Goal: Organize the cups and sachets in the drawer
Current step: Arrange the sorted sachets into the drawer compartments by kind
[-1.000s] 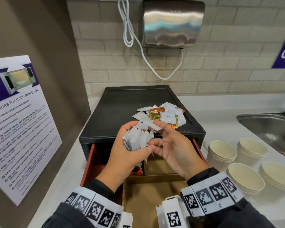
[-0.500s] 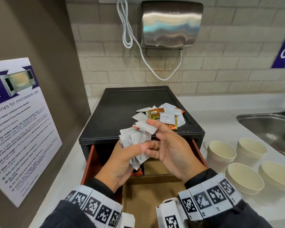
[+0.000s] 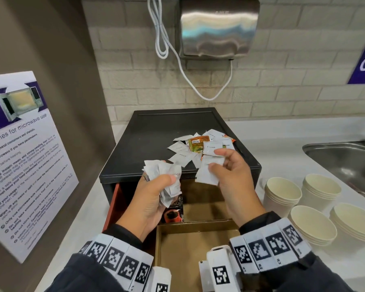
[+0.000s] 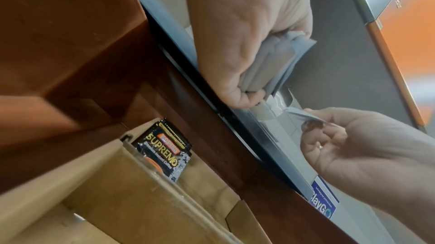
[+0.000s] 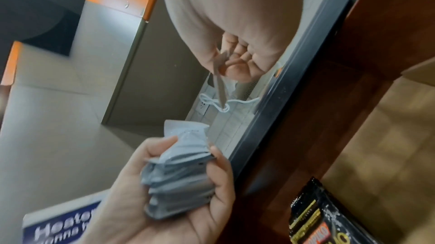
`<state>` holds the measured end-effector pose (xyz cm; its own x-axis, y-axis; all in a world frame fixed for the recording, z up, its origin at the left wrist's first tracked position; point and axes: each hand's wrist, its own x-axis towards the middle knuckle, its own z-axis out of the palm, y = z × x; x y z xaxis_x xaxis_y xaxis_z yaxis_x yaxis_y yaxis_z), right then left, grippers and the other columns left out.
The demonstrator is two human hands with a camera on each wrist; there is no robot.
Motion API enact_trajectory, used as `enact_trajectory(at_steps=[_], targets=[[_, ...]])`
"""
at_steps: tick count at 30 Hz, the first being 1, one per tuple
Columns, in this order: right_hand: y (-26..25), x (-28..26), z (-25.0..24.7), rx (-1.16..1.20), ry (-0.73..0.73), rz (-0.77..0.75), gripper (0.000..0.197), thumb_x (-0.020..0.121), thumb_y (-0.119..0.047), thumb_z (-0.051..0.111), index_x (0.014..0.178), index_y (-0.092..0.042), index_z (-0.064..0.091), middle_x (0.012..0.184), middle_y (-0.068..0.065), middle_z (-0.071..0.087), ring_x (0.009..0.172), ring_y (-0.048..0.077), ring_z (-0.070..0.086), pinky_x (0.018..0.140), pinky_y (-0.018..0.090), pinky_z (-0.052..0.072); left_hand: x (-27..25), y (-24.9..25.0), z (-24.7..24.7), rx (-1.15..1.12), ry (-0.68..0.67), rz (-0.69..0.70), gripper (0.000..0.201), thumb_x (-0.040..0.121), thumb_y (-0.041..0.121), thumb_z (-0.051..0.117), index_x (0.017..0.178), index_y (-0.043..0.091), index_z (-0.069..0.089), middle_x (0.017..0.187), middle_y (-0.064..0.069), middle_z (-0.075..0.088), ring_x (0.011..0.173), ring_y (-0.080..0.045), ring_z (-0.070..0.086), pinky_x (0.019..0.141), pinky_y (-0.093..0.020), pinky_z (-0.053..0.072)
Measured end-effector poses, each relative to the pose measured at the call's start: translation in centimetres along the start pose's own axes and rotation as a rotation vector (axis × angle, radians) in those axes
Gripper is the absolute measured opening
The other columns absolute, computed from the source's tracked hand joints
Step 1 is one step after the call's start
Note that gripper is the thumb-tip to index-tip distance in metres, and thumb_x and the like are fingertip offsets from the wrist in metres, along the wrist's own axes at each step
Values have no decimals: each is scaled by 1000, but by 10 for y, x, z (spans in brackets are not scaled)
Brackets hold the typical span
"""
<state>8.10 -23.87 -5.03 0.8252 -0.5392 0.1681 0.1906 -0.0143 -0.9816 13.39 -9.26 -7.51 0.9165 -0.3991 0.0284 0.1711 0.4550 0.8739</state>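
Note:
My left hand (image 3: 156, 190) grips a thick bundle of white sachets (image 3: 169, 180) above the open drawer (image 3: 198, 245); the same bundle (image 5: 179, 171) fills the right wrist view. To its right, my right hand (image 3: 226, 165) pinches a couple of white sachets (image 3: 209, 171) between thumb and fingers, also seen as sachets (image 4: 303, 115) in the left wrist view. A loose pile of white, orange and green sachets (image 3: 200, 144) lies on the black drawer unit's top (image 3: 156, 140). A black coffee sachet (image 4: 164, 151) stands in a back compartment of the drawer. Stacks of paper cups (image 3: 282, 192) stand on the counter at the right.
Cardboard dividers (image 3: 196, 225) split the drawer into compartments. A steel sink (image 3: 346, 163) lies at the far right. A hand dryer (image 3: 217, 28) with a white cable hangs on the brick wall. A microwave notice (image 3: 19, 154) covers the panel at the left.
My hands have drawn apart: the right hand moved right with a couple of sachets pulled from the bundle, while the left hand keeps the rest. The coffee sachet in the drawer now shows.

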Motion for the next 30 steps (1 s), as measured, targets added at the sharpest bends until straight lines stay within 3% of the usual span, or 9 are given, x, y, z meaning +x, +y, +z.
enact_trajectory(at_steps=[2, 6, 8, 12, 16, 20, 24, 28, 30], targets=[[1, -6, 8, -79, -91, -49, 35, 84, 0, 62, 100, -29, 51, 78, 5, 58, 64, 7, 58, 61, 16, 49, -1, -1, 2, 65, -17, -4, 29, 79, -2, 62, 101, 17, 60, 81, -1, 69, 77, -15, 66, 54, -24, 52], [4, -17, 19, -143, -275, -66, 21, 90, -13, 58, 96, -32, 51, 82, 1, 58, 71, 8, 56, 62, 14, 50, -4, -4, 4, 200, -87, 13, 50, 61, 12, 71, 109, 14, 58, 87, -4, 68, 85, -20, 66, 66, -31, 53], [0, -19, 17, -27, -348, 35, 10, 96, -19, 49, 96, -26, 56, 87, 2, 58, 76, 10, 57, 65, 18, 52, -3, -3, 2, 188, -120, -4, 56, 60, 14, 74, 113, 15, 56, 90, -4, 68, 86, -20, 67, 70, -33, 54], [-6, -19, 12, 103, -473, 110, 26, 97, -34, 38, 100, -21, 59, 77, 1, 55, 72, 13, 53, 63, 24, 51, -6, 0, 3, 145, -230, -67, 51, 65, 15, 71, 114, 10, 57, 79, -1, 67, 71, -12, 66, 60, -26, 53], [-12, -20, 12, 135, -544, 128, 43, 79, -49, 40, 99, -17, 59, 67, 2, 49, 58, 12, 47, 55, 22, 50, -10, 3, 5, 96, -334, -129, 23, 66, 13, 68, 89, 12, 64, 65, -2, 62, 55, -8, 60, 47, -19, 47], [-18, -22, 13, 117, -568, 155, 49, 78, -51, 37, 99, -15, 61, 58, 3, 39, 52, 12, 41, 52, 20, 49, -11, 2, 4, 138, -346, -140, 17, 54, 23, 72, 70, 18, 70, 65, -4, 63, 55, -10, 59, 47, -20, 46], [-20, -25, 13, 116, -570, 180, 46, 95, -43, 28, 103, -15, 62, 57, 4, 40, 52, 12, 43, 55, 22, 49, -10, 2, 5, 146, -318, -152, 13, 54, 20, 69, 67, 16, 69, 63, -5, 63, 53, -11, 58, 46, -20, 44], [-22, -26, 9, 48, -564, 196, 34, 99, -37, 33, 124, -21, 50, 61, 1, 49, 56, 10, 46, 59, 24, 48, -7, 2, 4, 148, -261, -143, 29, 55, 13, 67, 82, 7, 60, 66, -8, 61, 56, -15, 59, 46, -21, 46], [-26, -26, 5, -78, -509, 220, 26, 98, -28, 43, 124, -26, 46, 66, 1, 54, 58, 10, 49, 61, 25, 48, -6, 1, 3, 165, -198, -134, 32, 55, 10, 65, 86, 9, 60, 67, -5, 62, 57, -13, 59, 48, -21, 44]])
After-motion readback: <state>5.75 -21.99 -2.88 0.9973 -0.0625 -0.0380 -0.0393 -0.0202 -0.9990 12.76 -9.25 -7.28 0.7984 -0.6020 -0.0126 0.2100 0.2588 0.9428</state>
